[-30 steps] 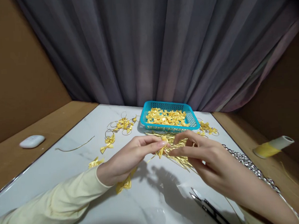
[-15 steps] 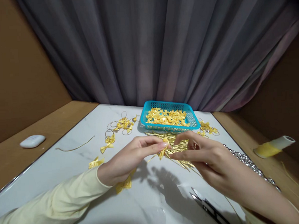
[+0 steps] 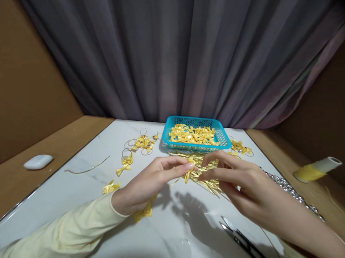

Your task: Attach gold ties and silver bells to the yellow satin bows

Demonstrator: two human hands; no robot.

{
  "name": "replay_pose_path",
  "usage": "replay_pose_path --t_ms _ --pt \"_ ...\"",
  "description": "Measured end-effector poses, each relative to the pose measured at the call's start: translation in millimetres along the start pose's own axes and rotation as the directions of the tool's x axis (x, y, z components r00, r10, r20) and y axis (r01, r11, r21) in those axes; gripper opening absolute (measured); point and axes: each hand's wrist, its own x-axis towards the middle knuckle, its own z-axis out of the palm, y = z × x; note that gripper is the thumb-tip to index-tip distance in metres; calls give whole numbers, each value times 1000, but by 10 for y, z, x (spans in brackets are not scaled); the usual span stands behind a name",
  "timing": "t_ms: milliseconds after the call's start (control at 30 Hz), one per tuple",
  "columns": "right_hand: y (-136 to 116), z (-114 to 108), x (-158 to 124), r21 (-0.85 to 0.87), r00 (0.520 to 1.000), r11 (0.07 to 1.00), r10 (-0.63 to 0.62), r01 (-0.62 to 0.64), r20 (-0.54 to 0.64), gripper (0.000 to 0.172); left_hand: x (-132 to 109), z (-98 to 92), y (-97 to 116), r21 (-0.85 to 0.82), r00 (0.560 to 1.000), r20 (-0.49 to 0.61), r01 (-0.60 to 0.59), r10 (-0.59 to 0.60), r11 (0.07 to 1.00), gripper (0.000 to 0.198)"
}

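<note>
And the left hand pinches a bow in its fingers, the right hand curling just beside, its grip unclear, a basket beyond both!

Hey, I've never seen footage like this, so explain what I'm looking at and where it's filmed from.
There's no machine here: a person works bare-handed, filmed by one camera worn on their head. The left hand pinches a piece of yellow ribbon. The right hand is close beside it; whether it holds anything is hard to tell. On the white table lie gold strips, silver bead-like pieces, some yellow bows and black scissors. At the far side, a blue basket holds many more bows.
</note>
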Motion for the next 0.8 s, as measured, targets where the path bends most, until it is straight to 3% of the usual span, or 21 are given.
replay_pose_path --t_ms 800 --pt "25 -6 -17 -7 1000 1000 -8 8 15 46 2 -6 12 48 999 44 14 -16 999 16"
